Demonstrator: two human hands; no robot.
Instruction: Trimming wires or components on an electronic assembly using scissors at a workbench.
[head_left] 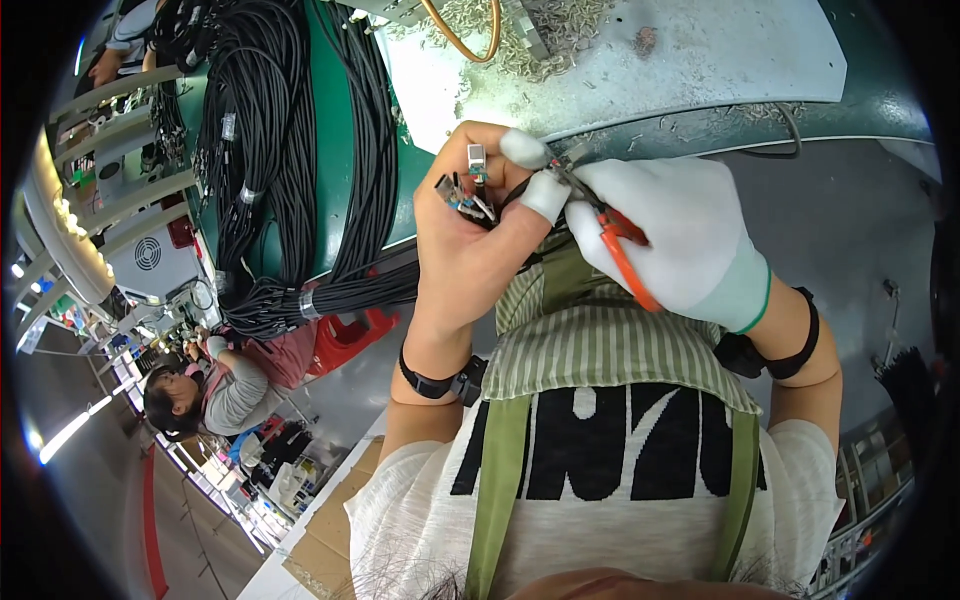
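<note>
My left hand [455, 240], with white covers on the thumb and a fingertip, is closed around several black cable ends. Metal connectors [477, 160] with small coloured wires stick up out of its palm. My right hand [685, 225] wears a white glove and grips a pair of cutting pliers [622, 260] with orange-red handles. The pliers' jaws meet a connector end pinched between my left thumb and finger; whether they are closed on it is too small to tell. Both hands are close together above my lap, near the table edge.
A thick bundle of black cables [345, 292] runs left from behind my left wrist, beside more coils [265, 130] on the green table. A white board [720, 60] carries many small metal scraps [530, 50]. A person [235, 385] sits at the left near a red stool [350, 340].
</note>
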